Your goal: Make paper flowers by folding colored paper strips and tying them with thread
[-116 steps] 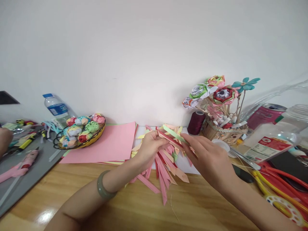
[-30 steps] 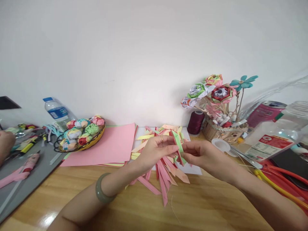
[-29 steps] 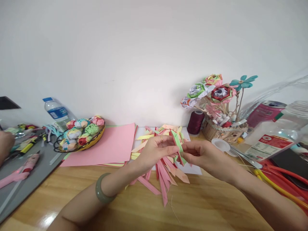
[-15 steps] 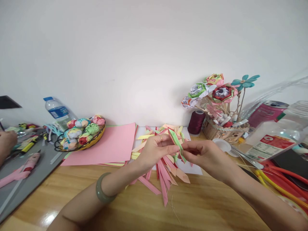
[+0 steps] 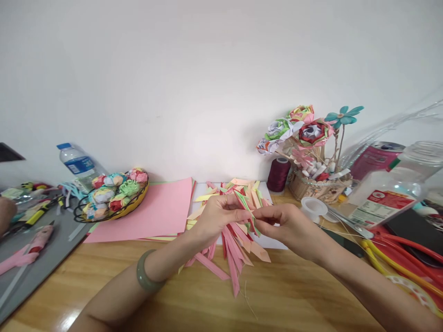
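Note:
My left hand [image 5: 221, 216] pinches a folded green and red paper strip [image 5: 244, 201] between thumb and fingers, over a pile of strips. Close beside it, the fingertips of my right hand [image 5: 282, 224] grip the same piece at its right lower side. Under both hands lie folded pink strips [image 5: 233, 256], fanned toward the table's front, with yellow and peach ones behind. White paper [image 5: 276, 242] shows beneath the pile.
Pink sheets [image 5: 166, 212] and a basket of paper flowers [image 5: 138, 203] sit left. Right are purple thread [image 5: 278, 175], a flower holder [image 5: 314, 186], scissors [image 5: 391, 240] and a plastic jar [image 5: 384, 198]. Another person's hand [image 5: 6, 214] shows at the left edge.
The view has shifted slightly, so most objects on the right appear farther left. Both hands still hold the folded paper, which is tilted more. The other person's hand shows less.

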Available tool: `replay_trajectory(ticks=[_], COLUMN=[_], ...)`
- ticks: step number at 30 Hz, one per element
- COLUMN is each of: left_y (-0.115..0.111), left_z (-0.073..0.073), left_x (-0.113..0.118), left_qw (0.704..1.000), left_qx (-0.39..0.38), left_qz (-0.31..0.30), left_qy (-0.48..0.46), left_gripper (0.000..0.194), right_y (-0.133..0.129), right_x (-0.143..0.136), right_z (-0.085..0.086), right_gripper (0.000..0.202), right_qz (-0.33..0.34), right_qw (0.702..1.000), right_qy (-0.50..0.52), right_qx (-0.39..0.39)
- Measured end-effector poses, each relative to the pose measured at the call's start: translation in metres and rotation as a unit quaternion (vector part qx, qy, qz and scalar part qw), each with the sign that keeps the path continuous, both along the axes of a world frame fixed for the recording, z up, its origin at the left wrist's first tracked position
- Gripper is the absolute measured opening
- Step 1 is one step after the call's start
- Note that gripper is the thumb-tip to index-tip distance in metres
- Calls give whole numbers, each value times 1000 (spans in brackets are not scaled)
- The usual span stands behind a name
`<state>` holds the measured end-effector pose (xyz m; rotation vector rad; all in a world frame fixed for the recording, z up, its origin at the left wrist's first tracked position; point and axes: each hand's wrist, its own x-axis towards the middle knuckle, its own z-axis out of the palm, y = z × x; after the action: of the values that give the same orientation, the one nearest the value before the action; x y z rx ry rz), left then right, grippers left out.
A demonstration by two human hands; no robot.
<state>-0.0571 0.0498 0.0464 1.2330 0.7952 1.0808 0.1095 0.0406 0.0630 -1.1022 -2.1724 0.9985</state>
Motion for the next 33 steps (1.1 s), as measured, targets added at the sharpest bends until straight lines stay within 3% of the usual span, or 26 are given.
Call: replay_trajectory(ticks=[5,14,21,27,33], left_y=[-1,-2,0,6,8], left_z=[-3,5,7,11,10], left_x=[0,2,-2,-12,-16], left_qw=[999,995,996,990,919], left_qx=[-26,-34,-22,130,346], left_qz=[15,65,43,30,58], left_qy=[-15,-72,-75,35,180], left_gripper=[18,17,12,10,25], right_y=[-2,-14,-9,-6,-3], right_x=[-1,-8,0,13,19], right_z=[1,3,-6,7,18], right_gripper=[25,26,30,27,29], right_qz=[13,-38,-32,-35,-29], right_qw=[999,986,970,982,993], right_qy=[-15,-31,-13,-26,-14], right_qx=[28,158,241,185,110])
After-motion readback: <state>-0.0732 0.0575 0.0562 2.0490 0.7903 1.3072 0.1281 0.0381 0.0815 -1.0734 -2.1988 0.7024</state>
